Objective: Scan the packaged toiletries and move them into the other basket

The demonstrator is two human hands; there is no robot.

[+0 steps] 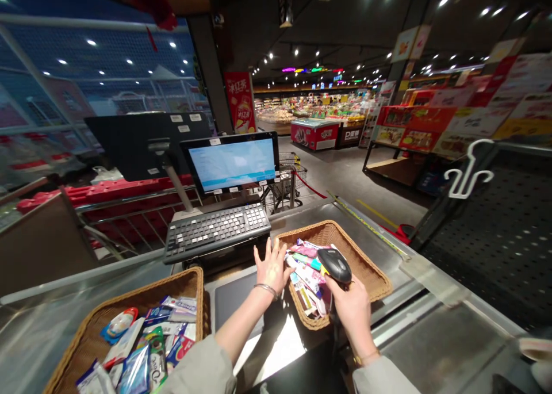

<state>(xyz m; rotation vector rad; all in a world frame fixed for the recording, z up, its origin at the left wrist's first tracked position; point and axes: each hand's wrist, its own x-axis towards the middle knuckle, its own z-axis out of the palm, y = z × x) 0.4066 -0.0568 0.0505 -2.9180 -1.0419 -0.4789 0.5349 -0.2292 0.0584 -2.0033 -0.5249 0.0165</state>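
My right hand (351,305) is wrapped round a black barcode scanner (335,265), its head above the right wicker basket (375,276). In that basket lie several packaged items (307,267), some pink, white and teal, bunched toward its left side. My left hand (271,267), fingers spread, is at the basket's left rim, beside the packages; it holds nothing that I can see. To the lower left, another wicker basket (199,302) contains several packets, among them a green packet (157,354) and a clear-fronted blue packet (134,371).
Behind my left hand stand a black keyboard (218,228) and a lit monitor (235,163). A flat dark pad (237,302) lies between the baskets. The metal counter (457,348) runs to the right, near a black perforated panel (495,233) with a white hook (469,172).
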